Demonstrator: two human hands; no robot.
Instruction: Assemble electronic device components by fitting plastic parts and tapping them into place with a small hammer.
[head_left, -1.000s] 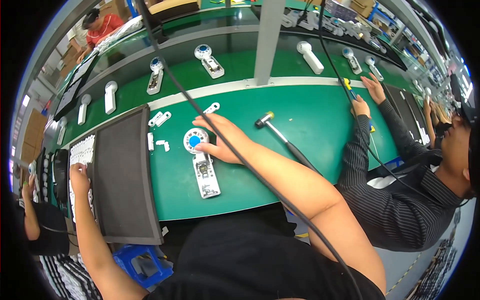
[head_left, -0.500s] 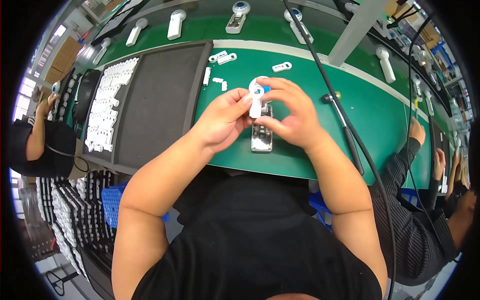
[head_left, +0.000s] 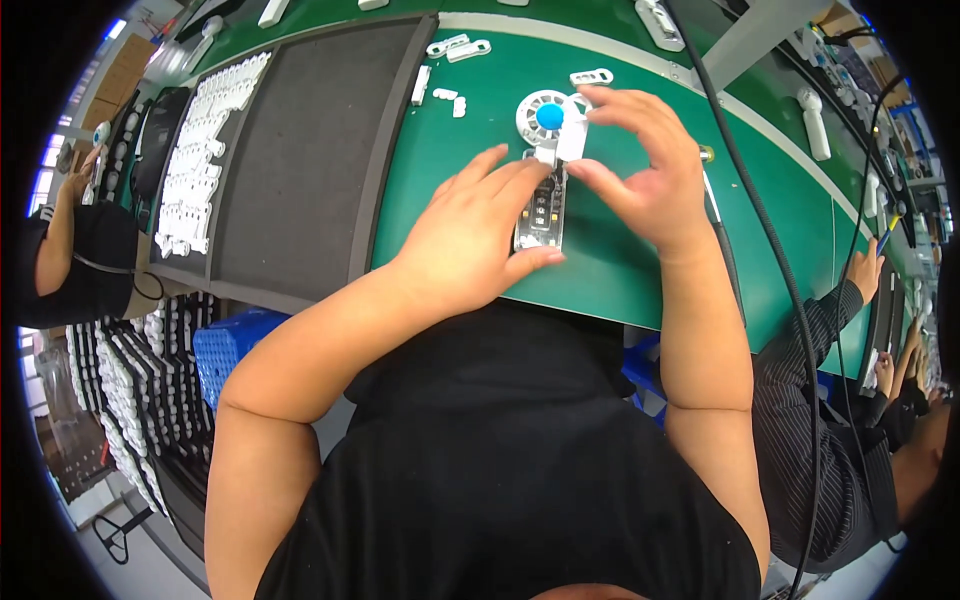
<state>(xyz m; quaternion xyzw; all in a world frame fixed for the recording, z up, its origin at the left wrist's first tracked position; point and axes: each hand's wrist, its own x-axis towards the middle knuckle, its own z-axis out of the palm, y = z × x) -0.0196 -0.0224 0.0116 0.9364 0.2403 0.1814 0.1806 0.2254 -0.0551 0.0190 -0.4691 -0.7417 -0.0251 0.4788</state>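
A handheld fan with a round white head and blue centre [head_left: 549, 117] lies on the green tabletop. Its handle [head_left: 541, 212] is uncovered, with dark inner parts showing. My left hand [head_left: 470, 228] spans the handle from the left, fingertips at the neck and thumb at the lower end, closed around it lengthwise. Between thumb and fingers, my right hand [head_left: 650, 165] pinches a small white plastic cover [head_left: 572, 136]. The cover stands tilted over the right edge of the fan head and neck. Part of the handle is hidden by my left fingers.
A dark divided tray [head_left: 300, 170] on the left holds rows of white parts [head_left: 190, 190]. Loose white pieces [head_left: 468, 50] lie beyond the fan. A black cable [head_left: 755, 190] hangs on the right near a screwdriver-like tool [head_left: 722, 225]. Co-workers sit on both sides.
My left hand has let go of the white cover and moved down onto the fan's handle. The right hand keeps the cover and has shifted right. The view has tilted downward.
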